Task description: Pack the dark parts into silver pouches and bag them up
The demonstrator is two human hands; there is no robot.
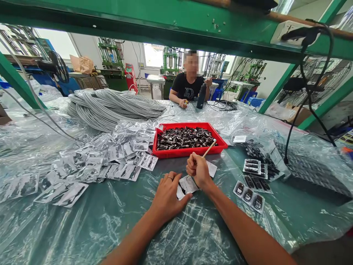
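My left hand lies on the table with its fingers and thumb around a small silver-white packet. My right hand is closed around a thin light stick, whose upper end points up and to the right; the hand rests at the packet's right side. Another white card lies just behind my right hand. Beyond both hands stands a red tray filled with small dark metallic pieces.
Silvery flat packets are heaped at the left, before a coil of grey cable. Blister packs and a black textured block lie right. A person sits opposite near a dark bottle. A green beam crosses overhead.
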